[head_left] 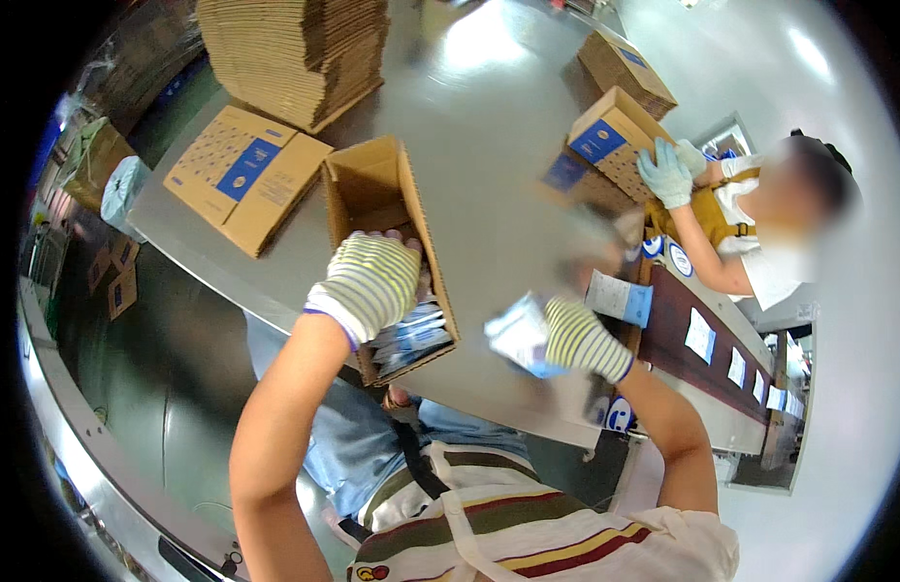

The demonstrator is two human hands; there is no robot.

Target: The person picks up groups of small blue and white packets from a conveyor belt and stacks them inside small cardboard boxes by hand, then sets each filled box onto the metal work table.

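Observation:
A tall open cardboard box (436, 242) stands on the metal table in front of me, with several blue-and-white packets (411, 338) upright in its near end. My left hand (372, 278), in a yellow-and-white striped glove, reaches into this box. Its fingers curl down over the far side of the packets, and their tips are hidden. To the right of the box, above the tabletop, my right hand (581, 339) wears a matching glove. Closed on a blue-and-white packet (521, 335), it is slightly blurred by motion.
A closed printed carton (246, 179) lies left of the box, before a stack of flattened cardboard (275, 58). At right, a dark conveyor belt (678, 310) carries several packets. Beyond it, a co-worker's gloved hands (666, 175) hold another carton (605, 136).

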